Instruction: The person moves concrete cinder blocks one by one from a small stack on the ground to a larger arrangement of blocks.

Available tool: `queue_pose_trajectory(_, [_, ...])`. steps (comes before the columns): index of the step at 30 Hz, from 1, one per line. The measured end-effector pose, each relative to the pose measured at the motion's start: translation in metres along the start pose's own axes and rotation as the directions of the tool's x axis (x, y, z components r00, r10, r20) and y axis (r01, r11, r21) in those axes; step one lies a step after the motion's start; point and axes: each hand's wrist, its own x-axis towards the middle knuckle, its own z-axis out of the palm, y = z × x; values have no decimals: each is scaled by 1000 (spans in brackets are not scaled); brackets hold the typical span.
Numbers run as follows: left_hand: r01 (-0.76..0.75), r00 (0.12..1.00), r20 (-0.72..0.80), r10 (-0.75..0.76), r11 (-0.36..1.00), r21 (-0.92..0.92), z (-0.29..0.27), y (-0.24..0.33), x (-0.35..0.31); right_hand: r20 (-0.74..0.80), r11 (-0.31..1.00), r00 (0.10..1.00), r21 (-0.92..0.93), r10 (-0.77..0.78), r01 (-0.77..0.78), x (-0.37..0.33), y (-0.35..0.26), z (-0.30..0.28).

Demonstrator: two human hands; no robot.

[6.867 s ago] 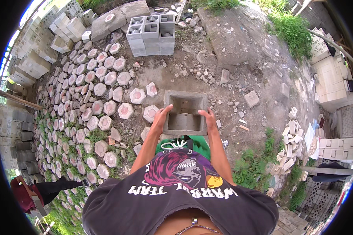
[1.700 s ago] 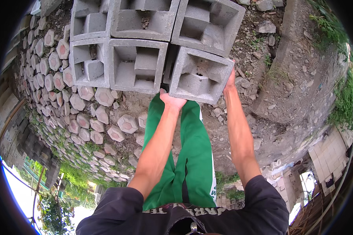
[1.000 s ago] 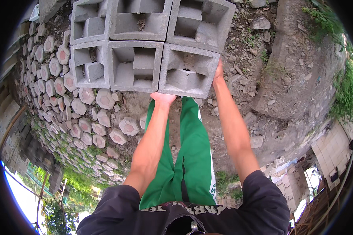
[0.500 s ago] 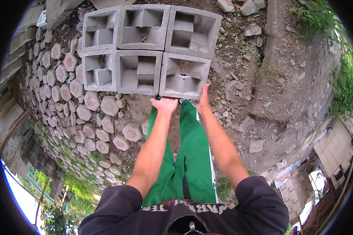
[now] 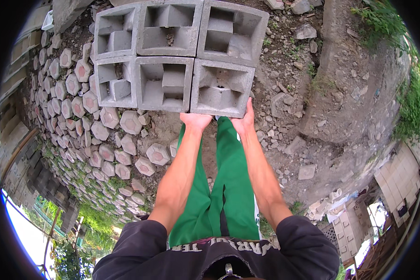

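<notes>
Six-cell grey concrete blocks stand grouped in two rows, hollow sides up. At the near right corner is a concrete block point(image 5: 222, 88) with stepped recesses, and both my hands are on it. My left hand point(image 5: 196, 120) grips its near lower edge, the fingers tucked out of sight beneath. My right hand point(image 5: 243, 120) holds the near right corner, its thumb up along the right side and its fingers hidden under the block. Against its left side sits another concrete block point(image 5: 152, 86). My legs in green trousers point(image 5: 233, 172) are just below the hands.
Many hexagonal pavers point(image 5: 130, 122) with reddish centres lie loosely over the ground on the left. Rubble and stones point(image 5: 306, 31) are strewn on the dirt at the right, beside a raised concrete edge point(image 5: 324, 42). Green plants point(image 5: 382, 21) grow at the far right.
Both hands have closed in on the near right block, and their fingers have slid under its near edge. The blocks appear slightly larger and higher in view.
</notes>
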Motion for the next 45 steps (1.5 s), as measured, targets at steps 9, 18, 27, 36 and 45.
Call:
queue_pose_trajectory(9, [-22, 998, 52, 20, 999, 41, -21, 9, 0, -23, 986, 996, -140, 90, -92, -10, 6, 1])
queue_pose_trajectory(18, [41, 999, 2, -42, 976, 213, -3, 4, -7, -190, 922, 971, -331, 144, -201, -14, -12, 11])
queue_pose_trajectory(27, [104, 965, -232, 125, 630, 769, 15, -25, -114, -225, 674, 974, -720, -5, -163, -123, -13, 46])
queue_pose_trajectory(36, [-516, 856, 513, -64, -154, 843, 146, -47, -239, 185, 509, 943, -805, -276, 306, -265, -47, 155])
queue_pose_trajectory(45, [-762, 637, 639, -431, -226, 607, 230, -37, -327, 401, 326, 674, -649, -620, 687, -373, -56, 222])
